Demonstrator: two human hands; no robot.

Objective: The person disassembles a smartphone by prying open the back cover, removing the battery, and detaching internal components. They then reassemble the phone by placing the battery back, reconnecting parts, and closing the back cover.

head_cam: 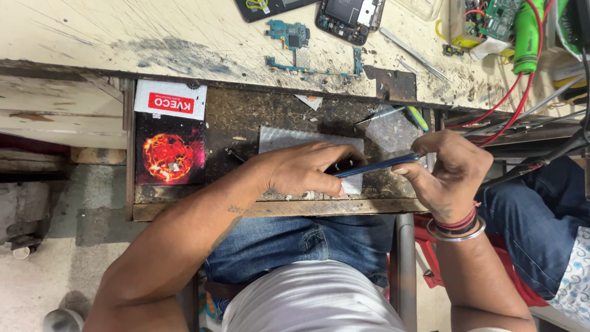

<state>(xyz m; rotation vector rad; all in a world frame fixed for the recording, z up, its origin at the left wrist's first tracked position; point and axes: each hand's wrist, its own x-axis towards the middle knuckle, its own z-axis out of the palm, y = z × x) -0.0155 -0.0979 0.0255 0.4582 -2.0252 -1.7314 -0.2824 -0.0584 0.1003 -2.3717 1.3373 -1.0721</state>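
We pinch the thin blue phone part (376, 165) tight at both ends — left hand (307, 169), right hand (452, 169) — over the open drawer (184, 206), so hold it flat and gentle.

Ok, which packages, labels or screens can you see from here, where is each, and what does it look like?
Box: flat in the open drawer's left end; rectangular, black with a fiery red-orange ball, white band with a red label on its far end.
Dark panel: bench top edge, cut off by the frame; whether it is a screen is unclear.
Opened phone: beside that panel, insides showing, no screen visible.
Thin blue device: edge-on between left hand and right hand.
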